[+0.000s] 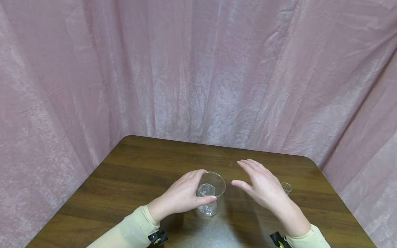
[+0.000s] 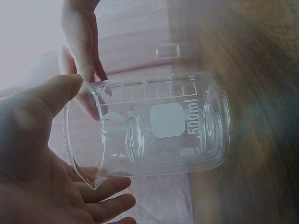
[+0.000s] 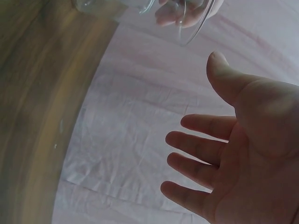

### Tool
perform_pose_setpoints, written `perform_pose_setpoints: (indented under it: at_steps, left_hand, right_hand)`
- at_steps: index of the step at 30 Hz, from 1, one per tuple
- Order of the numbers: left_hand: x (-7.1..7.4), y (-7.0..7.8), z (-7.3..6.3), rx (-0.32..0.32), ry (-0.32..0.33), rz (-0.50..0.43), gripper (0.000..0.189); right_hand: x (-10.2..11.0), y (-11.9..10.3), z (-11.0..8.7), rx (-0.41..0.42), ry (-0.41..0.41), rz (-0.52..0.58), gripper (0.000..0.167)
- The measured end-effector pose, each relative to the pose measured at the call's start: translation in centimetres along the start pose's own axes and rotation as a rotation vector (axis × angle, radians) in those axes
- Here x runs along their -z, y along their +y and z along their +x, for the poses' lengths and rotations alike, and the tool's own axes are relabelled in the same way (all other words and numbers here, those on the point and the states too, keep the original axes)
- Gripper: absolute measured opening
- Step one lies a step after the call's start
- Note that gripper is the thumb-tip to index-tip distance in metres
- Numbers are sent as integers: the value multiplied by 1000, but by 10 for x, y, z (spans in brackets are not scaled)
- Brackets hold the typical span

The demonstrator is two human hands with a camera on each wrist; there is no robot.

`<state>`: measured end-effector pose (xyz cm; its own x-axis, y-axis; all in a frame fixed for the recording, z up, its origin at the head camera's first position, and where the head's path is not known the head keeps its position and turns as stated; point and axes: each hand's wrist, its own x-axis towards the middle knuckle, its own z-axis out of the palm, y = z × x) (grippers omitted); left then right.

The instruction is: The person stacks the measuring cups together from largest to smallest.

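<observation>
A clear 500 ml beaker (image 1: 218,189) stands upright on the brown table, with a smaller glass vessel (image 1: 206,190) inside it. My left hand (image 1: 183,195) is around the beaker's upper part, thumb on the near side and fingers on the far side. In the left wrist view those fingers (image 2: 110,207) look loosely extended; whether they press the glass I cannot tell. To the right of the beaker, my right hand (image 1: 263,184) hovers apart from it, fingers spread and the palm (image 3: 261,154) bare. Partly hidden behind the right hand is a small glass beaker (image 1: 286,187).
The wood-grain table (image 1: 124,172) has rounded far corners. Pink curtains (image 1: 198,86) hang behind it and at both sides. Dark wrist straps (image 1: 157,237) sit at the cuffs of pale sleeves. A faint transparent spot or glint lies on the table beyond the right fingertips.
</observation>
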<state>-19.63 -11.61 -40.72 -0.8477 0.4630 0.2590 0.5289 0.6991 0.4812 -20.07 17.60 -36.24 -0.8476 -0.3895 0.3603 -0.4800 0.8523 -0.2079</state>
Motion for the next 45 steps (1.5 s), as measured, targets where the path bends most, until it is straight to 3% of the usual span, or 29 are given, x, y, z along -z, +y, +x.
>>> perform_pose_setpoints:
  at_steps: [20, 45]
  left_hand:
    - [0, 0, 0, 14, -8, 6, 90]
    - [0, 0, 1, 7, -5, 21, 91]
  right_hand:
    - [3, 18, -7, -12, -7, -14, 78]
    - [11, 55, -15, -108, -40, -61, 81]
